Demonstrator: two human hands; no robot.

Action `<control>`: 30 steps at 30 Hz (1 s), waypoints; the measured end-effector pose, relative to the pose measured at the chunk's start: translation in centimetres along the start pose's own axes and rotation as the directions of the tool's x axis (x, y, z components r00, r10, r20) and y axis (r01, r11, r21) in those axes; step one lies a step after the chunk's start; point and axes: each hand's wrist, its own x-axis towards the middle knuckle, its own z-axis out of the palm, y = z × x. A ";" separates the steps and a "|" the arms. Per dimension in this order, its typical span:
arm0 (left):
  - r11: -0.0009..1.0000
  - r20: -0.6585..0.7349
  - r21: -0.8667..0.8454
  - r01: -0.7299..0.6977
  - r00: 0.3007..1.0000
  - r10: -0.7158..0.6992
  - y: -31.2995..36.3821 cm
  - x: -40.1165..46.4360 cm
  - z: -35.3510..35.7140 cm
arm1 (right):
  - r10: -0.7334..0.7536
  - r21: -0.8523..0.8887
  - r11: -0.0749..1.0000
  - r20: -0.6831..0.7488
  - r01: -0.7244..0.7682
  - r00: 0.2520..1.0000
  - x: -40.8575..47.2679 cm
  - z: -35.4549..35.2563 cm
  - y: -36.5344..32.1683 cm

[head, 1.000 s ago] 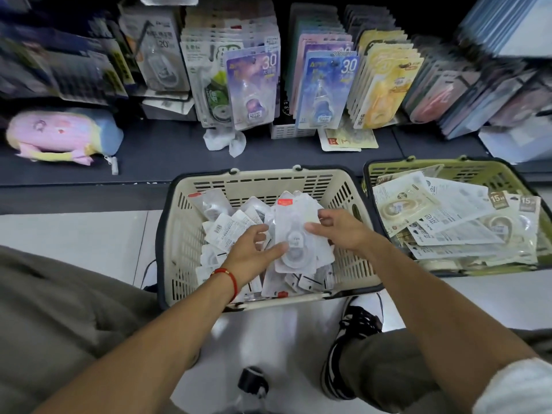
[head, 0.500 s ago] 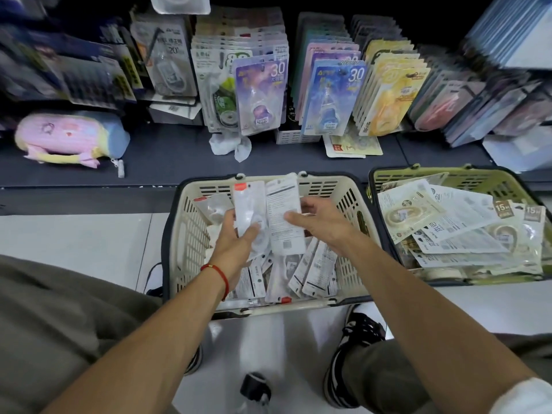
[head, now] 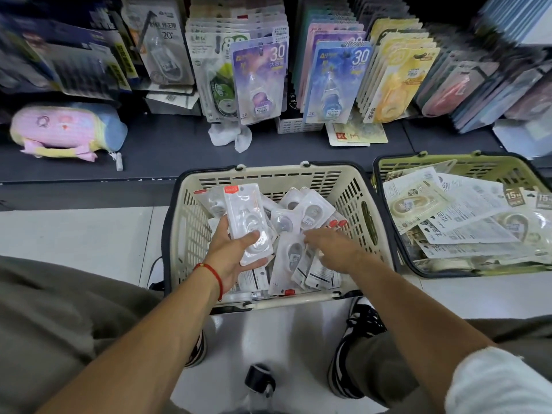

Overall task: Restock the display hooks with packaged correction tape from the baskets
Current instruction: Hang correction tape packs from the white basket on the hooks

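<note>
The left hand [head: 231, 252] grips a stack of correction tape packs [head: 248, 218] over the beige basket [head: 191, 222]; the right hand [head: 334, 249], fingers spread, touches loose packs [head: 294, 255] inside.

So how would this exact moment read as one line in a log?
left hand: holds stack of packs | right hand: reaching into beige basket | display hooks: not yet restocked

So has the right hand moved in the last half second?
Yes. The right hand has dropped from near the cream basket's far rim down onto the loose packets inside.
</note>
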 end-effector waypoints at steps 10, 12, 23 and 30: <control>0.999 -0.017 0.017 -0.033 0.999 0.034 -0.4 -0.2 -0.4 | -0.205 -0.448 0.881 -0.068 0.153 0.976 1.3 1.8 3.4; 1.000 -0.019 0.009 -0.028 0.999 0.028 -0.4 -0.2 -0.4 | -0.213 -0.424 0.891 -0.068 0.165 0.975 1.4 1.3 3.7; 0.989 -0.066 -0.145 -0.038 0.997 0.029 1.1 -0.9 0.2 | 0.250 0.635 0.771 -0.245 -0.040 0.937 -2.3 -7.4 2.5; 0.977 0.093 -0.210 -0.045 0.993 0.066 1.5 -1.7 3.3 | 0.378 0.878 0.476 -0.258 0.052 0.889 -2.1 -8.1 -6.3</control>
